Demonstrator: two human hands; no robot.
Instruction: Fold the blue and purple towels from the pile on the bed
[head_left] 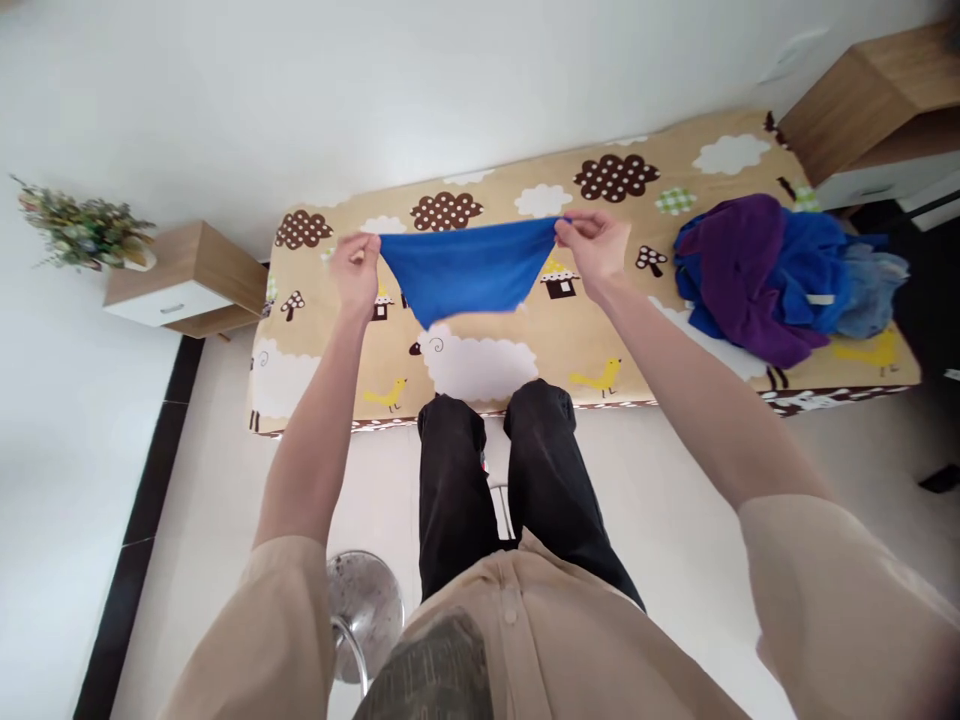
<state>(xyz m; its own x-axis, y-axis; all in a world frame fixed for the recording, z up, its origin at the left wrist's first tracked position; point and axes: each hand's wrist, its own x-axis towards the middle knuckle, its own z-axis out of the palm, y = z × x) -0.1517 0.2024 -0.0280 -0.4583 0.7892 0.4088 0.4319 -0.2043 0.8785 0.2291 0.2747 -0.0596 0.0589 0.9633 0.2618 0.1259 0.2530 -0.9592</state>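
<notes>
A plain blue cloth [469, 265] is stretched between my two hands above the bed. My left hand [357, 270] pinches its upper left corner, and my right hand [595, 245] pinches the upper right one. The top edge runs nearly straight between them, while the lower part sags and narrows over the printed sheep. Whether the cloth's lower edge touches the bed, I cannot tell. Off to the right, a heap of purple and blue cloths [757, 270] lies crumpled on the bed, apart from my right hand.
The bed [450, 350] has a beige sheet printed with sheep, clouds and birds. Wooden nightstands stand at its left [187, 275] and right [862, 100] ends, the left one bearing a potted plant [82, 225]. A round metal stand base [367, 600] is on the floor by my legs.
</notes>
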